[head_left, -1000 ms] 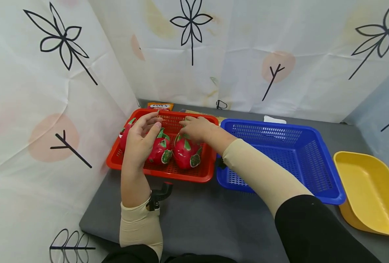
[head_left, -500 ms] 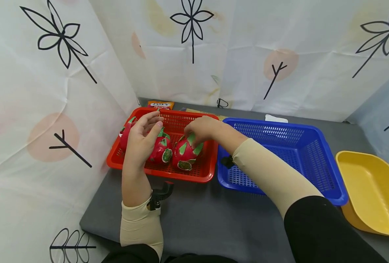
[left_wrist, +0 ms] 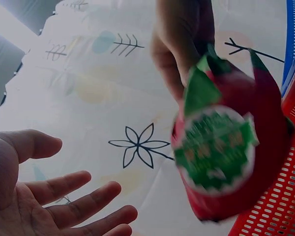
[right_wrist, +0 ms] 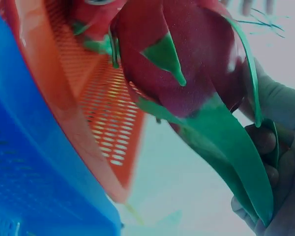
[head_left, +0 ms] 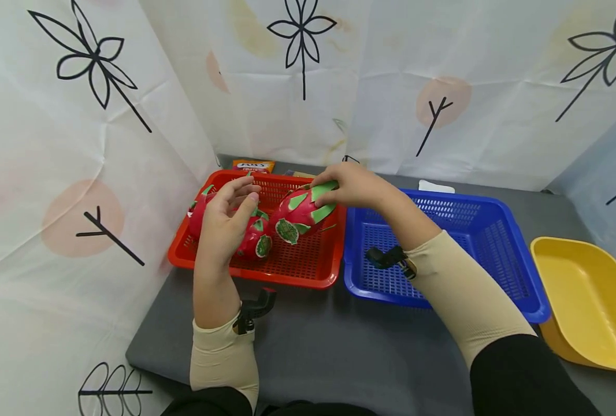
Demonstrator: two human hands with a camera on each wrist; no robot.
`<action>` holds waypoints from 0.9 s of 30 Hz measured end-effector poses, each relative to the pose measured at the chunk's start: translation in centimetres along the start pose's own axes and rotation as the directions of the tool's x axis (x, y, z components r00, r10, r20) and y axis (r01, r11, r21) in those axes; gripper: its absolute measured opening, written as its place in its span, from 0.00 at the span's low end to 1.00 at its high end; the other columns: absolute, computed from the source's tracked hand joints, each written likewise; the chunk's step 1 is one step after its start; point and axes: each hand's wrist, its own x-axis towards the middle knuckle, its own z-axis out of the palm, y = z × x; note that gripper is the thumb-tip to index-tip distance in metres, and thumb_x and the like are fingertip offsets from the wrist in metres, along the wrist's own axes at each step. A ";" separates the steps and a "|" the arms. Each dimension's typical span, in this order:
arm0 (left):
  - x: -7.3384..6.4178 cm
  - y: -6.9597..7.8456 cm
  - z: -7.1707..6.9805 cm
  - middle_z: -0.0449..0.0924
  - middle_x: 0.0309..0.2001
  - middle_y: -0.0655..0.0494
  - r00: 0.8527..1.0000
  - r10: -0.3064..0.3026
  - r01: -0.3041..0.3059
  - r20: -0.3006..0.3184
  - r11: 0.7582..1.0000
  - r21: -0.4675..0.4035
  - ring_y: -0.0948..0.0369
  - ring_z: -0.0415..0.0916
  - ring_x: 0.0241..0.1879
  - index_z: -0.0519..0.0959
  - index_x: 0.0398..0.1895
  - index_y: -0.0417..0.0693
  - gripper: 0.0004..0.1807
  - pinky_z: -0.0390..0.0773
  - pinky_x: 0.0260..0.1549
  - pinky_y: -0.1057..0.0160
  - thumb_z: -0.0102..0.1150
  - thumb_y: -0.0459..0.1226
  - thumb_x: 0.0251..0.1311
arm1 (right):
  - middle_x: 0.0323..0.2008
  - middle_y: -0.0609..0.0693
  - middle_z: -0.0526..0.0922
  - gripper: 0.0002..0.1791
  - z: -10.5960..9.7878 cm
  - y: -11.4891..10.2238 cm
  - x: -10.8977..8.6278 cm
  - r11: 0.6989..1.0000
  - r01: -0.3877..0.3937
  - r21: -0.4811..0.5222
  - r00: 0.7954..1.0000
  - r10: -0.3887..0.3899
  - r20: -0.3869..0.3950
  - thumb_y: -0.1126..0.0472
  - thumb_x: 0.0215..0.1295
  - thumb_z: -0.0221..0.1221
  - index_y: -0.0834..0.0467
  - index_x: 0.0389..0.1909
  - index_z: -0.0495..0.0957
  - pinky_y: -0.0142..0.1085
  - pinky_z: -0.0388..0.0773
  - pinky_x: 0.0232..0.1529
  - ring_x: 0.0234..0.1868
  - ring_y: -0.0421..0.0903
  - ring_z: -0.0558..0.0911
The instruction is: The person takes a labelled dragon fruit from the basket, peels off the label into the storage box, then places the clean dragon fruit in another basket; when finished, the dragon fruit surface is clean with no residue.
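Between two and three o'clock from the centre of the red basket (head_left: pixel 303 264), I have a dragon fruit (head_left: pixel 301 215) in view, held up over the mesh. The right hand (head_left: pixel 357 184) pinches it by its leafy green end; the fruit tilts, its round green-and-white patch facing roughly seven o'clock, the marks too blurred for me to read. At nine o'clock, the left hand (head_left: pixel 226 224) hovers over the basket with fingers loosely extended and a bare palm, as my left wrist feed confirms. It partly hides a second dragon fruit (head_left: pixel 252 241), and a third dragon fruit (head_left: pixel 197 216) lies beyond it, near the basket's ten o'clock edge. At three o'clock I see the blue basket (head_left: pixel 495 242) close alongside, then the yellow tub (head_left: pixel 583 300) farther out. A snack packet (head_left: pixel 253 167) sits at twelve, behind the red rim, on the grey table (head_left: pixel 339 346).
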 end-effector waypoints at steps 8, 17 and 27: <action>0.0 0.4 0.9 0.78 0.60 0.52 0.999 -0.021 0.021 0.030 1.000 -0.009 0.55 0.74 0.60 0.74 0.69 0.46 0.25 0.73 0.59 0.50 0.58 0.44 0.73 | 0.51 0.52 0.84 0.19 -2.5 1.1 -7.0 0.983 -0.098 0.154 0.973 0.127 -0.193 0.53 0.65 0.71 0.56 0.54 0.86 0.46 0.77 0.48 0.50 0.51 0.77; 0.2 0.2 1.7 0.77 0.60 0.51 0.995 -0.021 0.022 0.094 1.000 -0.014 0.55 0.74 0.60 0.72 0.70 0.43 0.25 0.73 0.59 0.51 0.57 0.42 0.74 | 0.49 0.56 0.82 0.21 -2.9 2.1 -13.4 0.958 -0.168 0.232 0.935 0.229 -0.269 0.53 0.69 0.67 0.59 0.58 0.83 0.37 0.78 0.40 0.46 0.52 0.77; 0.1 0.6 2.6 0.77 0.61 0.51 0.989 -0.042 0.044 0.145 0.999 -0.011 0.56 0.73 0.61 0.72 0.70 0.45 0.26 0.77 0.54 0.58 0.57 0.44 0.74 | 0.53 0.62 0.81 0.23 -0.7 3.4 -21.4 0.919 -0.210 0.332 0.871 0.331 -0.364 0.59 0.71 0.65 0.64 0.63 0.79 0.28 0.82 0.38 0.42 0.48 0.81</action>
